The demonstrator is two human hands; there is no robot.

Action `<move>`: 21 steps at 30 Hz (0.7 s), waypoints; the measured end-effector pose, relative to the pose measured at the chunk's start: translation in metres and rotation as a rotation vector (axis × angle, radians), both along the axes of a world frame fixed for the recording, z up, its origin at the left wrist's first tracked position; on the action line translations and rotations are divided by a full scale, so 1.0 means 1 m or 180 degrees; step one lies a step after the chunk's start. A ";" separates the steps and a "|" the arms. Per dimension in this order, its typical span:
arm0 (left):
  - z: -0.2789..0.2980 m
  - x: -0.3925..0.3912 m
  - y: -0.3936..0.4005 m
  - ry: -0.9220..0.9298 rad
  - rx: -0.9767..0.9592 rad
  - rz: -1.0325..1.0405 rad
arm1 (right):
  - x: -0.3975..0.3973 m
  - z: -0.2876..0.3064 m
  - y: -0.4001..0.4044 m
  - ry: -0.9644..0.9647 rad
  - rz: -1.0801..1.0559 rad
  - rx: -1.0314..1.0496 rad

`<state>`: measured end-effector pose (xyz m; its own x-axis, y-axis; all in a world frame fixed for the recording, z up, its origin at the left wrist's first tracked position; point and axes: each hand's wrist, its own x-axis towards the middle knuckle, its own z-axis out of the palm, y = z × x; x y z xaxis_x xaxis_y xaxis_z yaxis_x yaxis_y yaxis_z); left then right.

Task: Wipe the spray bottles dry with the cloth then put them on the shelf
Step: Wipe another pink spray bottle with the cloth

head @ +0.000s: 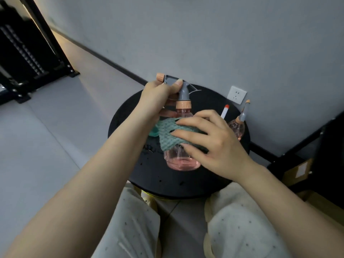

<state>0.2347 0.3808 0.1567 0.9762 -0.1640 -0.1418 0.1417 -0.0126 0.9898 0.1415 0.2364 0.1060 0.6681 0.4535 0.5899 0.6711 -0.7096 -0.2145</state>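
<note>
A round black table (141, 175) stands against a grey wall, and the person sits before it with knees under its near edge. Above the middle of the table a spray bottle (183, 161) is held upright. Its body is clear pink plastic, round and wide at the bottom, with a peach collar at the neck and a grey trigger head that ends in a peach nozzle. The left hand (160, 95) has its grip closed around the trigger head. The right hand (210, 140) presses a teal cloth (170, 135) with a waffle weave against the upper body of the bottle, its grip closed over cloth and bottle together. A second spray bottle (237, 128), also pink, stands at the far right of the table, partly hidden by the right hand. Beside it a white nozzle with a red tip (225, 111) shows.
</note>
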 end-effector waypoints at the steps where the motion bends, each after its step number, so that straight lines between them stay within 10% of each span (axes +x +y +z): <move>1: 0.009 -0.002 -0.001 -0.0034 -0.0026 0.0000 | -0.001 0.009 0.000 0.0008 -0.0088 0.0150; 15: 0.088 -0.023 0.003 -0.0299 -0.0018 -0.0073 | -0.035 0.073 -0.005 -0.0666 0.0348 -0.0828; 21: 0.094 -0.028 0.001 -0.0379 -0.0044 -0.0114 | -0.024 0.091 0.006 -0.0262 -0.0298 0.0289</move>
<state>0.2071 0.3819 0.2504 0.9795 -0.2003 -0.0227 0.0228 -0.0018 0.9997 0.1179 0.2420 0.1975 0.6527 0.3337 0.6802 0.6208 -0.7502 -0.2276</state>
